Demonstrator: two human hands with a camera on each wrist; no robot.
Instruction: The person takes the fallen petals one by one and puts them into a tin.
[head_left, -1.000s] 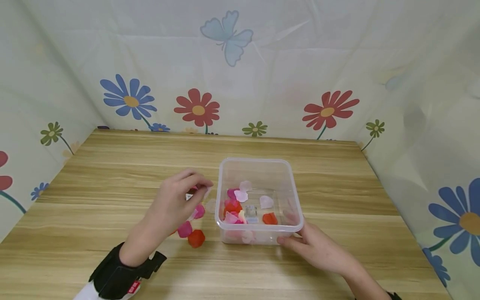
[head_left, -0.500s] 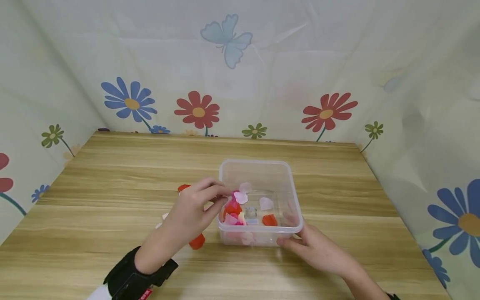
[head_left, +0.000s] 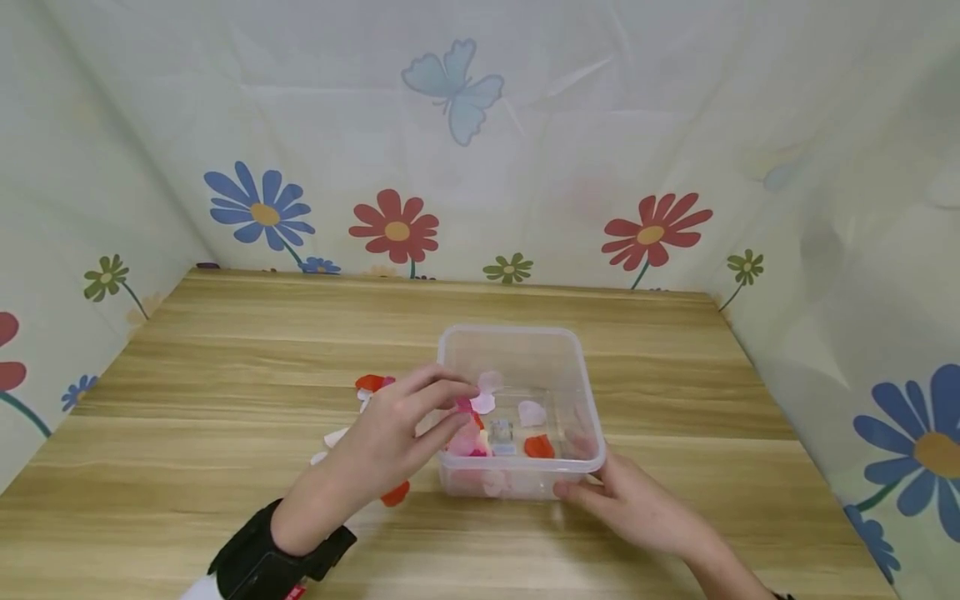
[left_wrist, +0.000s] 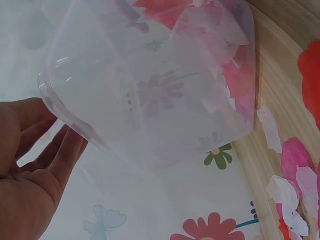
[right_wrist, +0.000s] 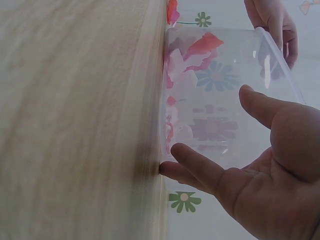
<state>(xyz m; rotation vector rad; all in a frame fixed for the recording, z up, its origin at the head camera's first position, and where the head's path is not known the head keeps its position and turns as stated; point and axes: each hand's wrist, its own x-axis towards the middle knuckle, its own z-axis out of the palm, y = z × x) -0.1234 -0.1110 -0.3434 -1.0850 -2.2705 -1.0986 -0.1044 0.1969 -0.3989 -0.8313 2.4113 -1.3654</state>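
A clear square plastic box (head_left: 517, 332) stands on the table with pink, white and red petals (head_left: 538, 447) inside, most of them along its left side. My left hand (head_left: 408, 425) reaches over the box's left rim, thumb and fingertips apart, with nothing showing between them. In the left wrist view its fingers (left_wrist: 67, 150) are right at the rim. My right hand (head_left: 637, 508) holds the box by its near right corner, the thumb on the near wall and the fingers along the right side. A small clear block-like piece (head_left: 501, 431) shows at the box's bottom.
Loose red, pink and white petals (head_left: 370, 383) lie on the wooden table (head_left: 225, 400) left of the box, partly hidden under my left hand and forearm. A flower-printed curtain (head_left: 562, 167) encloses the table at the back and both sides.
My left hand has moved right from above the loose petals to over the box, and its fingers have parted. A light pink petal now lies on the heap inside. My right hand stays put.
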